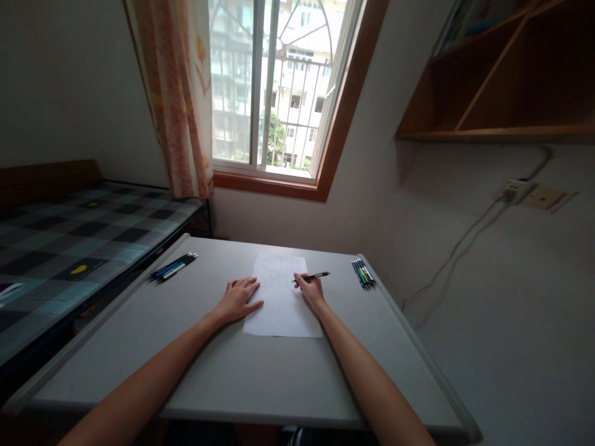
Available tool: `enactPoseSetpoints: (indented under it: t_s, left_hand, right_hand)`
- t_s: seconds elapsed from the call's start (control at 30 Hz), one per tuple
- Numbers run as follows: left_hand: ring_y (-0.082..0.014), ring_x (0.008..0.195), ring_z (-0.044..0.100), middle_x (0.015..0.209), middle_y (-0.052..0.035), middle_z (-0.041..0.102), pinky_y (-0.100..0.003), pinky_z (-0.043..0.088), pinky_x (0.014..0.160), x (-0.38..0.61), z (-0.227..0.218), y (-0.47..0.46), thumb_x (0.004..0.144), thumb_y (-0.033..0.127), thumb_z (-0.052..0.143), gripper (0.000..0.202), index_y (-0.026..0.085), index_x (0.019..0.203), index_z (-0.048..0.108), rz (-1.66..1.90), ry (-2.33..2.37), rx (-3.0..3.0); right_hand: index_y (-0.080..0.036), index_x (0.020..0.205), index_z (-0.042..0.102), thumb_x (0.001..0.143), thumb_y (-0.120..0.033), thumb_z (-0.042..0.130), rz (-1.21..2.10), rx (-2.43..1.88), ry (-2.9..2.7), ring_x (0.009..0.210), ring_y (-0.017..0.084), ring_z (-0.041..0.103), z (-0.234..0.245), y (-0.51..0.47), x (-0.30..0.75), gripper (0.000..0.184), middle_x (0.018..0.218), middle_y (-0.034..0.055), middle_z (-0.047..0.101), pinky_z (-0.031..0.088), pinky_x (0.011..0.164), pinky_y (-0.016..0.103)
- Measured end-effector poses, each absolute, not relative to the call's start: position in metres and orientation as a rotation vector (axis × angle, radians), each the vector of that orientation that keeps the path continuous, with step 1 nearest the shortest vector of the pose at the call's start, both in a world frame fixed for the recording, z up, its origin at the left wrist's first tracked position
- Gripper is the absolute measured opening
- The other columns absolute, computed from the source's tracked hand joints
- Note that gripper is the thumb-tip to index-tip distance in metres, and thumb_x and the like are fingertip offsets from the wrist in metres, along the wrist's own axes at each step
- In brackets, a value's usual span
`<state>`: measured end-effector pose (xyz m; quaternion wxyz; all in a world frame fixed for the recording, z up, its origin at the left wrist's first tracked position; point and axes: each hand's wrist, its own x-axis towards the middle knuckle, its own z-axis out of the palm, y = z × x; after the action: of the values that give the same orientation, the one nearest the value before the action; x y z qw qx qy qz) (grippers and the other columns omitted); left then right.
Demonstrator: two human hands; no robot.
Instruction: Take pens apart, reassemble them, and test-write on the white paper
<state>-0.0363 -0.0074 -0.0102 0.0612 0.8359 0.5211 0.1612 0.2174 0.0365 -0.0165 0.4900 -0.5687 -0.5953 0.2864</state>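
Note:
A white sheet of paper lies on the pale table, with faint lines of writing across its upper part. My left hand rests flat on the sheet's left edge, fingers spread. In my right hand is a dark pen, gripped between thumb and fingers. Its tip points left and down at the paper near the right side of the writing. Whether the tip touches the sheet, I cannot tell.
Several pens lie in a bunch at the table's far left, and several more at the far right. A bed with a checked cover stands to the left. Ahead is a window; a wooden shelf hangs at right.

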Motion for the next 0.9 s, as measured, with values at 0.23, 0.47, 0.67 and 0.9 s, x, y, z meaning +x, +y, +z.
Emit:
enactPoseSetpoints:
  t_s: [0.23, 0.47, 0.67, 0.9]
  left_hand:
    - [-0.0252, 0.123, 0.034, 0.134, -0.0075, 0.042, -0.043, 0.021, 0.099, -0.037, -0.010, -0.008, 0.077, 0.059, 0.040, 0.057, 0.026, 0.124, 0.046, 0.499, 1.572, 2.526]
    - [-0.0254, 0.123, 0.034, 0.134, -0.0077, 0.042, -0.043, 0.021, 0.100, -0.036, -0.010, -0.008, 0.077, 0.059, 0.041, 0.057, 0.026, 0.123, 0.047, 0.506, 1.573, 2.521]
    - [-0.0256, 0.123, 0.034, 0.133, -0.0078, 0.042, -0.043, 0.020, 0.100, -0.036, -0.012, -0.007, 0.077, 0.058, 0.042, 0.056, 0.026, 0.123, 0.047, 0.496, 1.583, 2.518]
    - [-0.0257, 0.123, 0.034, 0.134, -0.0077, 0.042, -0.043, 0.021, 0.099, -0.036, -0.011, -0.007, 0.077, 0.058, 0.041, 0.056, 0.026, 0.123, 0.047, 0.494, 1.575, 2.526]
  right_hand:
    - [-0.017, 0.063, 0.059, 0.063, -0.033, 0.054, 0.616, -1.454, -1.397, 0.047, 0.016, 0.058, -0.016, 0.041, 0.213, 0.016, 0.046, -0.0001, 0.060, 0.041, 0.050, 0.023]
    - [-0.021, 0.057, 0.050, 0.063, -0.030, 0.050, 0.420, -1.503, -1.453, 0.045, 0.016, 0.056, -0.017, 0.034, 0.207, 0.011, 0.043, -0.0012, 0.055, 0.039, 0.049, 0.023]
    - [-0.021, 0.057, 0.048, 0.065, -0.031, 0.049, 0.363, -1.511, -1.477, 0.047, 0.017, 0.057, -0.018, 0.033, 0.206, 0.013, 0.044, -0.0009, 0.056, 0.040, 0.051, 0.024]
    - [-0.022, 0.056, 0.048, 0.065, -0.031, 0.050, 0.358, -1.528, -1.453, 0.049, 0.018, 0.058, -0.024, 0.037, 0.207, 0.013, 0.045, -0.0004, 0.057, 0.040, 0.052, 0.024]
